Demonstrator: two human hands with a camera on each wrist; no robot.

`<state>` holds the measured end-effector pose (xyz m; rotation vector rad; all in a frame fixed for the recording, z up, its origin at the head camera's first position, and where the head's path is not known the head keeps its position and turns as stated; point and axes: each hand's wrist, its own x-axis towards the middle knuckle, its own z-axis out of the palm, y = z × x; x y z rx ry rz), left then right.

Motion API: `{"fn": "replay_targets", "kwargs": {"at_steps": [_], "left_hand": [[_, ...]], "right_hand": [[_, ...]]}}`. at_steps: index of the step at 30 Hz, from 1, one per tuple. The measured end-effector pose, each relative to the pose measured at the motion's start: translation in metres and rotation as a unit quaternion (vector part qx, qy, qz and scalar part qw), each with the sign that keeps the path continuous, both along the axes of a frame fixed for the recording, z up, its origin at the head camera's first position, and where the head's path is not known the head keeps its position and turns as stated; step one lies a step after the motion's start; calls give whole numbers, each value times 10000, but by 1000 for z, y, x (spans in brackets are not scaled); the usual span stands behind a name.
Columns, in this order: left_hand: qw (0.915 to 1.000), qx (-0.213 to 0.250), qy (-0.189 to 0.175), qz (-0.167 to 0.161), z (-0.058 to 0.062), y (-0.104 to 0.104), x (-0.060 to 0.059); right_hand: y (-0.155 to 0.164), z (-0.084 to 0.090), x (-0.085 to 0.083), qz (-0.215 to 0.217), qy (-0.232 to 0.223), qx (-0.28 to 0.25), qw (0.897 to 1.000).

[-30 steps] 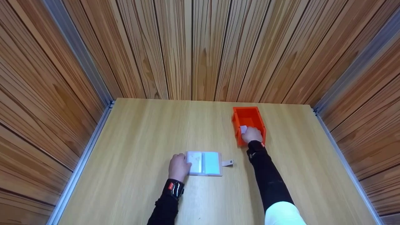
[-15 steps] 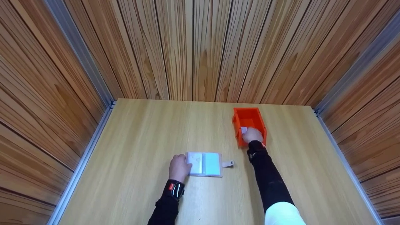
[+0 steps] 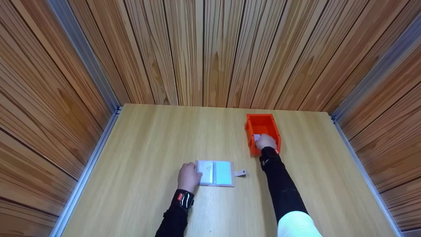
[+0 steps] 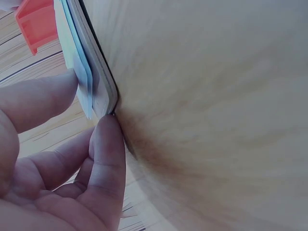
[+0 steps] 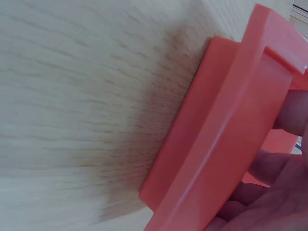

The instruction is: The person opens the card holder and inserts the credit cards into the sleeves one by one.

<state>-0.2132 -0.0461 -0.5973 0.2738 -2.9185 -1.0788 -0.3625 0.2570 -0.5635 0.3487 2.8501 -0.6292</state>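
An open card holder (image 3: pixel 215 173) lies on the table, with clear sleeves, pale blue pages and a snap strap on its right. My left hand (image 3: pixel 189 176) pinches its left edge; in the left wrist view the thumb (image 4: pixel 43 98) lies on the pages and a finger (image 4: pixel 108 154) touches the cover's lower corner. My right hand (image 3: pixel 266 142) reaches over the near wall into an orange-red plastic bin (image 3: pixel 263 118). A small pale card (image 3: pixel 256 136) shows at its fingers. In the right wrist view the bin's wall hides most of the fingertips.
The light wood table (image 3: pixel 158 138) is enclosed by wood-panelled walls (image 3: pixel 215 52) at the back and sides. Metal rails (image 3: pixel 87 174) run along its side edges. The bin stands toward the back right, beyond the card holder.
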Motion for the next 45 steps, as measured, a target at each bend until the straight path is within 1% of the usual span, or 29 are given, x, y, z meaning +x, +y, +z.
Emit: {"fn": "replay_targets", "kwargs": {"at_steps": [7, 9, 17, 22, 25, 27, 29, 32, 39, 45], "left_hand": [[9997, 85, -244, -11, 2, 1, 0], [9996, 89, -263, -13, 2, 1, 0], [9999, 60, -148, -25, 1, -1, -1], [9999, -95, -58, -64, 3, -1, -1], [9999, -104, -90, -68, 4, 0, -1], [9998, -48, -181, -47, 4, 0, -1], [9996, 24, -286, -14, 4, 0, -1], [9995, 70, -321, 16, 4, 0, 0], [9996, 76, -267, 19, 2, 0, -1], [9997, 85, -231, 14, 1, -1, -1]], "right_hand": [[1, -1, -3, 3, -112, 12, 9999], [2, -1, -4, 8, -107, -4, 9999], [2, -4, -7, 68, 18, -18, 10000], [2, -2, -7, 172, 201, 18, 9996], [3, -1, -6, 245, 229, 15, 9994], [3, -1, -6, 269, 213, -29, 9994], [4, -1, -6, 264, 180, -69, 9995], [4, -1, -6, 220, 137, -100, 9996], [4, 1, -4, 151, 193, -204, 9995], [3, 1, -3, 138, 320, -88, 9994]]}}
